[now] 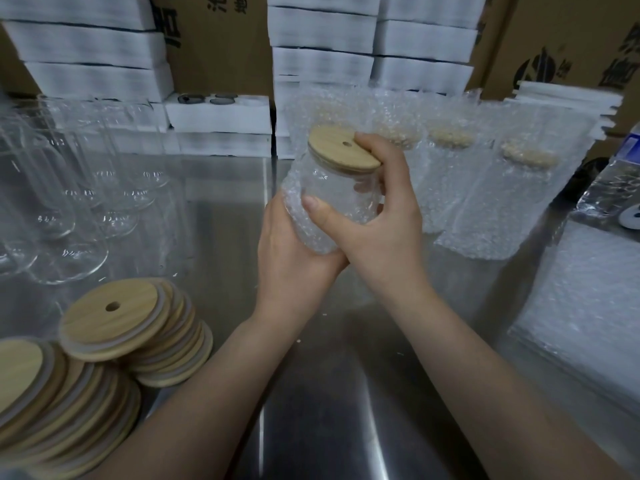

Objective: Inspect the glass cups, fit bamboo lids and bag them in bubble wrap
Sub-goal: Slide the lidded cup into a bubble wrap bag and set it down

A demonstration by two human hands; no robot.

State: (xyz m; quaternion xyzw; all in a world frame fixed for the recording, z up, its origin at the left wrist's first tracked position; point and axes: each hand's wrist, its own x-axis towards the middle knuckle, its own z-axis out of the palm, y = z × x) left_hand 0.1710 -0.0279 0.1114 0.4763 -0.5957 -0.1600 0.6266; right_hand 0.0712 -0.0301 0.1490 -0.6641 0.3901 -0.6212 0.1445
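Note:
A glass cup (341, 188) with a round bamboo lid (341, 150) on top sits partway inside a bubble wrap bag (304, 216), held above the steel table. My left hand (294, 261) grips the bag's lower end from below. My right hand (384, 216) curls round the cup's side, thumb across the front and a fingertip on the lid's rim. Two leaning stacks of spare bamboo lids (131, 323) lie at the front left. Several bare glass cups (86, 188) stand at the left.
Three bagged, lidded cups (485, 188) lie at the back right. A pile of flat bubble bags (588, 306) sits at the right, a plastic water bottle (613, 181) beyond it. White foam trays (218, 112) and cardboard boxes (218, 39) line the back.

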